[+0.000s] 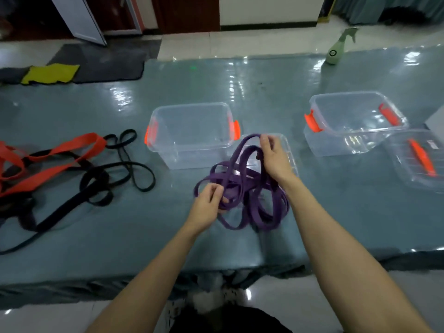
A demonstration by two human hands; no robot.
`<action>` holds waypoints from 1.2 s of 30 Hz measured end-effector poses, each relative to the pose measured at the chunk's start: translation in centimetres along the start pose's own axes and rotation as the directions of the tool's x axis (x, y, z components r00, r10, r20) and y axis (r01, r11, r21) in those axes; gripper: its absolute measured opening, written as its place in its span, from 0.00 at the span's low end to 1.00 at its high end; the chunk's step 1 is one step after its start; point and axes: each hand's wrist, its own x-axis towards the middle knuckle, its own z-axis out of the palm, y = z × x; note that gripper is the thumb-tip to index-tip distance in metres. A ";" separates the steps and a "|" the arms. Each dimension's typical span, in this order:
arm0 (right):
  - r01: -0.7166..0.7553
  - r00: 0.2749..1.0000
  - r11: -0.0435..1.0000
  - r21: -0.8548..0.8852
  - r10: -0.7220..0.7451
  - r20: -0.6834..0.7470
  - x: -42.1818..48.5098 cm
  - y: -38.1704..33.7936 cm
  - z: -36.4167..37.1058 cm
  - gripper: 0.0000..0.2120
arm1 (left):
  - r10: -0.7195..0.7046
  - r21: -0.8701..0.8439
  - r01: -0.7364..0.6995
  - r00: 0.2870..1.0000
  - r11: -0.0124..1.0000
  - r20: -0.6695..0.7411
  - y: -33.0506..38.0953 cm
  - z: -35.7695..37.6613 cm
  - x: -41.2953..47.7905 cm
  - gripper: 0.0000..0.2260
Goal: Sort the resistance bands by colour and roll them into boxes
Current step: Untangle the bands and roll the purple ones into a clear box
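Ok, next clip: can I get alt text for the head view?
Both hands, left hand and right hand, grip a tangle of purple bands on a teal mat, just in front of an empty clear box. Orange bands and black bands lie mixed at left; a second clear box sits at right.

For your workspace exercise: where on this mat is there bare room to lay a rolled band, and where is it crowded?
Free: the mat right of the purple bands, in front of the right box; also between the black bands and left hand. Crowded: far left, among the orange bands.
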 end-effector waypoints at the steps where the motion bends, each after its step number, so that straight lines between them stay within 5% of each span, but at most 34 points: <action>1: -0.046 0.998 0.971 -0.236 0.053 0.023 0.4 2.5 -0.2 0.25 | -0.029 0.108 0.028 1.000 0.994 0.001 -0.1 1.2 0.6 0.08; 4: -0.197 0.978 0.767 -0.611 0.197 -0.067 -1.2 9.5 -1.0 0.38 | -0.006 0.461 0.021 0.999 0.887 -0.034 -0.7 3.1 1.5 0.09; 10: -0.025 1.000 0.791 -0.611 0.014 -0.023 -5.1 15.1 0.1 0.37 | 0.254 0.846 -0.065 0.963 0.529 -0.085 -0.8 3.5 0.7 0.07; 12: -0.036 0.999 0.782 -0.622 0.003 -0.054 -4.8 14.5 1.1 0.38 | 0.364 0.842 -0.073 0.919 0.535 -0.152 -0.3 3.6 0.4 0.09; 15: -0.005 0.997 0.745 -0.667 -0.044 -0.057 -4.8 14.0 2.3 0.38 | 0.204 0.704 -0.075 0.974 0.706 -0.101 -0.2 3.8 0.5 0.16; 18: 0.036 0.999 0.637 -0.770 -0.045 0.010 -4.5 14.1 2.6 0.39 | 0.198 0.747 -0.163 0.979 0.645 0.043 -0.1 3.7 0.8 0.11; 22: 0.029 0.998 0.650 -0.759 0.016 0.053 -3.8 12.0 0.9 0.39 | 0.284 0.863 -0.203 0.956 0.463 0.072 0.3 2.7 0.7 0.13; 24: 0.035 0.999 0.603 -0.797 -0.043 0.012 -4.6 10.6 -0.1 0.37 | 0.313 0.896 -0.224 0.944 0.384 0.102 0.3 2.2 0.7 0.14; 27: 0.104 0.983 0.520 -0.848 -0.185 0.007 -7.0 9.4 -1.0 0.25 | 0.342 0.880 -0.269 0.930 0.391 0.133 0.5 1.6 0.6 0.13; 30: 0.255 0.958 0.474 -0.843 -0.241 0.154 -8.7 8.0 -0.6 0.15 | 0.401 0.883 -0.314 0.901 0.348 0.163 1.2 0.3 0.4 0.12; 36: 0.508 0.854 0.334 -0.794 -0.316 0.414 -9.3 3.8 5.3 0.14 | 0.454 0.947 -0.233 0.884 0.223 0.110 1.1 -7.5 -1.0 0.07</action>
